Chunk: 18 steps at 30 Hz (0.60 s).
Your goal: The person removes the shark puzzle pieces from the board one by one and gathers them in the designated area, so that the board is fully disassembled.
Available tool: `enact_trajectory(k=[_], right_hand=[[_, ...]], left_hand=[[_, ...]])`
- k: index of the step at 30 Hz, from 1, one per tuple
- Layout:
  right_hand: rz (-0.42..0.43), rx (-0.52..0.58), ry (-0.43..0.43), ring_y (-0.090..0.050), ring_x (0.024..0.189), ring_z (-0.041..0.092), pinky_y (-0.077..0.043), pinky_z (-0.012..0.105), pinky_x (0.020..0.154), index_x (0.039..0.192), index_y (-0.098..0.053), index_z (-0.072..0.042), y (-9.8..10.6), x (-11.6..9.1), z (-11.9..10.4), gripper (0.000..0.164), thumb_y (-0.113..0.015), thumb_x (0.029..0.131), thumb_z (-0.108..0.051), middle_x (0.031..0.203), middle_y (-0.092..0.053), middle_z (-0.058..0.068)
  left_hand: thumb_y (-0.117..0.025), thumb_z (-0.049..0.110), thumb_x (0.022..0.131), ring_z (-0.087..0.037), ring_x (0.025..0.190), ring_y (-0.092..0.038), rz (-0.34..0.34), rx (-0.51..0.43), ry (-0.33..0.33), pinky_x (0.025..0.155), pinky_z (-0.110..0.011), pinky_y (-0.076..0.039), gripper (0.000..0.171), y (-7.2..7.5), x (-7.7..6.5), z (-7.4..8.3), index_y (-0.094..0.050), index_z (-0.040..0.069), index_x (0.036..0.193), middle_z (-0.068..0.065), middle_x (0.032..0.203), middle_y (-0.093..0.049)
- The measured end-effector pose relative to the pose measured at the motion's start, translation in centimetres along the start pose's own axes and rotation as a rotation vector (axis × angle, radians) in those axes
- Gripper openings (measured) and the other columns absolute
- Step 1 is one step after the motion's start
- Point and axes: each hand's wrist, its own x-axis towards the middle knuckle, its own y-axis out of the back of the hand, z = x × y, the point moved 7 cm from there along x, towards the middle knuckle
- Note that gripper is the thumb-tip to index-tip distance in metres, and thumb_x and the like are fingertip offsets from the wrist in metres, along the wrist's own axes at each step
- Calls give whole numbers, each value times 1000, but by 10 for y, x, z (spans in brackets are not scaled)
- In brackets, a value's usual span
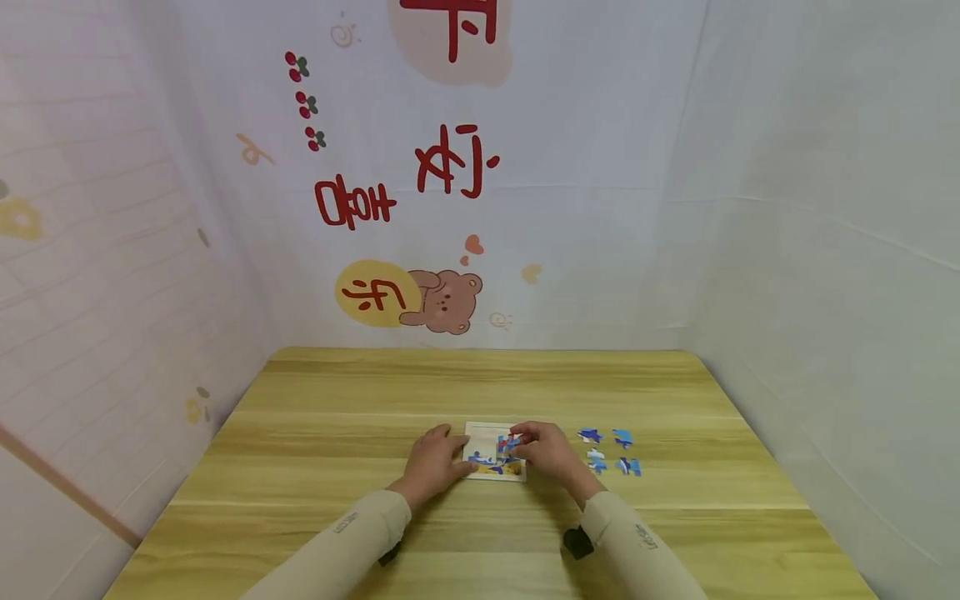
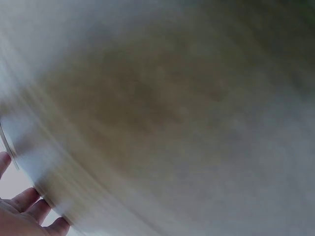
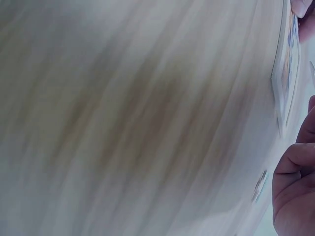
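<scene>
A small white jigsaw tray (image 1: 491, 477) lies on the table with blue and yellow pieces fitted along its near side. My left hand (image 1: 431, 462) rests at the tray's left edge, thumb and fingers spread against it. Over the tray's right part, my right hand (image 1: 553, 452) pinches a blue and red jigsaw piece (image 1: 505, 443) between thumb and fingers. Whether that piece touches the tray cannot be made out. In the left wrist view the left hand (image 2: 24, 214) shows only at the lower left corner; the right wrist view catches the right hand (image 3: 295, 191) with curled fingers beside the tray.
Several loose blue and white jigsaw pieces (image 1: 590, 435) lie on the wooden table (image 1: 360, 383) to the right of the tray. White curtain walls (image 1: 585, 250) with printed characters and a bear stand behind and at both sides. Dark wrist devices (image 1: 577, 542) sit under the sleeves.
</scene>
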Motion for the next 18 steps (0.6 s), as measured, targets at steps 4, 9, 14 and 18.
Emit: enact_trajectory(k=[4,9,14,18], right_hand=[[26,-11,-21,-56,68,21,-52,35,61,121,-66,5,15,-6,6,32,-69,89,2,89,-62,8],[49,-12,-48,-55,66,20,-51,33,60,120,-66,5,34,-15,19,34,-71,88,1,87,-60,7],[43,-18,-36,-54,66,18,-51,31,58,118,-65,8,50,-22,29,33,-71,86,3,86,-60,7],[38,-55,-46,-53,65,17,-50,29,57,117,-66,7,59,-27,33,31,-71,86,3,86,-60,7]], left_hand=[[-75,37,88,-46,130,-44,13,-4,-13,103,-65,-33,54,2,0,2,-66,2,128,-30,136,-52],[-74,39,89,-46,131,-43,10,-4,-7,104,-64,-33,54,2,-2,1,-66,3,129,-30,138,-51],[-73,39,89,-46,133,-41,-7,-21,15,106,-64,-31,55,2,-2,1,-65,3,130,-29,140,-49],[-73,39,89,-46,133,-41,-7,-24,15,106,-65,-31,55,3,-1,3,-65,3,130,-29,140,-49]])
